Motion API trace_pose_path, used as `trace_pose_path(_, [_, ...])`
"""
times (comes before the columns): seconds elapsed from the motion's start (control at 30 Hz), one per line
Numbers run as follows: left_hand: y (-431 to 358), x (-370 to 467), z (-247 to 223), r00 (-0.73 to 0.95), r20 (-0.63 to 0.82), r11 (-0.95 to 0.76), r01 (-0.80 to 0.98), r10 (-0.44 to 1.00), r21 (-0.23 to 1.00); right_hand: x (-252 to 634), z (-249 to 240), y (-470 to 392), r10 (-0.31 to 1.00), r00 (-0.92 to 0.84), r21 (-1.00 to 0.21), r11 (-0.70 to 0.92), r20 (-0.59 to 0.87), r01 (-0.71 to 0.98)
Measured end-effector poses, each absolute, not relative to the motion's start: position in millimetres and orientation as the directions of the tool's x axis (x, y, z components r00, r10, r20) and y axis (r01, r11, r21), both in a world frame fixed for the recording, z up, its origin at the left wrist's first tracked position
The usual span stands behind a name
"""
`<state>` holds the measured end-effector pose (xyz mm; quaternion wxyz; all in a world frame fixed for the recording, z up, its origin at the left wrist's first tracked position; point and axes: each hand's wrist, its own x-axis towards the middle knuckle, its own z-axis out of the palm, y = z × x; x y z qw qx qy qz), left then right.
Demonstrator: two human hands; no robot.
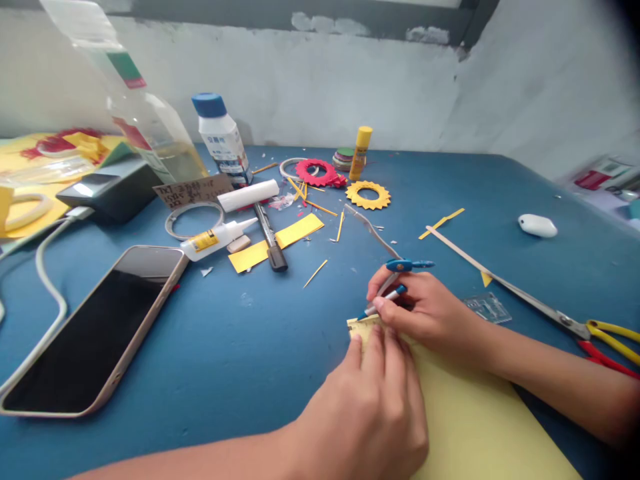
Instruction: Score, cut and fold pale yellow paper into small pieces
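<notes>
On blue tabletop (240, 353), smooth yellow paper (465, 420), hinged compass (400, 265) in right hand (430, 310).

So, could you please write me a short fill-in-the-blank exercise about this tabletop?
1. The compass is held in the person's ____ hand.
2. The left hand lies over a paper sheet coloured ____.
3. The scissors have one yellow handle; the other is ____.
4. The white bottle has a ____ cap.
Missing words: right; yellow; red; blue.
</notes>
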<state>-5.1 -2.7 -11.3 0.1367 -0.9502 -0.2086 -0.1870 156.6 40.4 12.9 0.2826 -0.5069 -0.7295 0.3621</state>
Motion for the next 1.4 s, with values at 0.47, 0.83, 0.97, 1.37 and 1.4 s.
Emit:
trace_pose_path(0.47, [0.8, -3.3, -10.8, 0.837, 0.431, -0.885, 0.439, 0.338, -0.158, 194.3, 10.4, 34.7, 0.978, -0.205, -0.828, 0.136, 0.025, 0.544])
trace_pose_path(0.83, [2.5, -4.4, -11.5, 0.846, 0.427, -0.892, 0.42, 0.319, -0.167, 195.8, 7.6, 33.7, 0.984, -0.174, -0.867, 0.059, -0.033, 0.495])
trace_pose_path(0.97, [2.5, -4.5, -12.0, 0.847, 0.43, -0.895, 0.413, 0.311, -0.167, 197.1, 6.5, 33.5, 0.987, -0.158, -0.885, 0.039, -0.04, 0.464])
trace_pose_path(1.37, [2.5, -4.1, -13.4, 0.829, 0.467, -0.893, 0.421, 0.307, -0.161, 195.7, 5.0, 32.7, 0.984, -0.178, -0.885, 0.097, 0.015, 0.456])
trace_pose_path(1.4, [2.6, -4.0, -13.5, 0.826, 0.474, -0.893, 0.422, 0.306, -0.159, 194.9, 5.1, 32.7, 0.982, -0.188, -0.884, 0.103, 0.018, 0.455])
